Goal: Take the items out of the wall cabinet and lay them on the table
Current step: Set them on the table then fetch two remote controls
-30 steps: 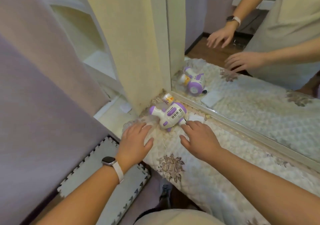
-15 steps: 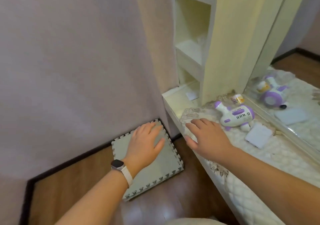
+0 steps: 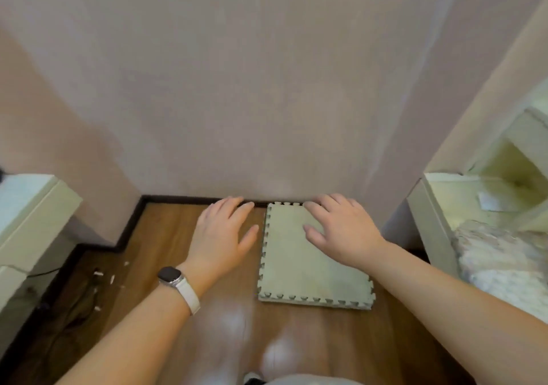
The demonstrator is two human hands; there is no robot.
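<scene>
At the far right edge of view stands the cabinet [image 3: 522, 153], open-fronted, with the bench [image 3: 428, 224] butted against it and a quilted cloth [image 3: 504, 257] over the bench top. One candidate item is visible: a small flat white piece [image 3: 490, 201] lying on the cabinet's lowest level, its long axis roughly across the view. Its nature cannot be told. The upper shelves are cut off by the frame edge.

Both hands are held out ahead, facing the bare wall [image 3: 267, 88], not the cabinet. Left hand [image 3: 222, 233] — palm down over the floor [image 3: 166, 236], fingers spread and relaxed, holding nothing; a watch [image 3: 172, 275] sits on that wrist. Right hand [image 3: 341, 230] — palm down, in line with the far corner of a foam mat [image 3: 311, 269], fingers likewise apart and empty. Whether either hand touches anything beneath it cannot be told.

Finding: the white piece lies well apart from both hands, off to their right. The right hand is the nearer. Judgement: the next reach calls for a turn to the right with the right hand leading, and the task appears unfinished.
</scene>
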